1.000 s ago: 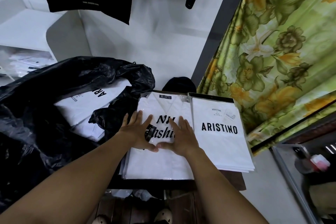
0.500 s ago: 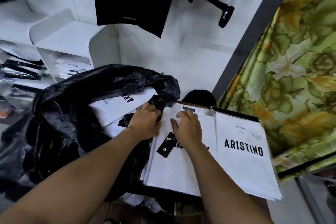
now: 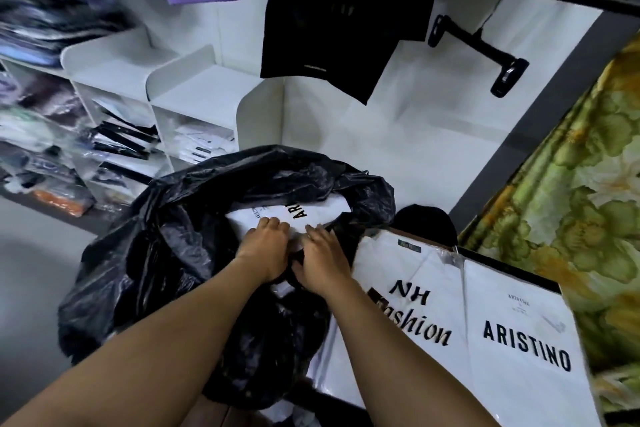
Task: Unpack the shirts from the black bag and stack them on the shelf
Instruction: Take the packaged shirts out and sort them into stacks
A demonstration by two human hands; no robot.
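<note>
A big black plastic bag (image 3: pixel 166 253) stands open at the centre left. Inside lies a white packed shirt (image 3: pixel 311 213) with black letters. My left hand (image 3: pixel 265 246) rests on that shirt's near edge, fingers curled over it. My right hand (image 3: pixel 322 258) lies beside it at the bag's mouth, fingers on the same shirt. On the low surface to the right are two stacks of packed white shirts: one marked "NH fashion" (image 3: pixel 408 281), one marked "ARISTINO" (image 3: pixel 519 322).
White shelf cubbies (image 3: pixel 194 104) with packed shirts stand at the back left. Purple and blue shirts hang above, with a black garment (image 3: pixel 329 42) and a black hanger (image 3: pixel 485 52) on the white wall. A floral green curtain (image 3: pixel 571 184) hangs at the right.
Both hands have left the "NH fashion" stack and moved left into the black bag onto the shirt there. The view has swung up and left.
</note>
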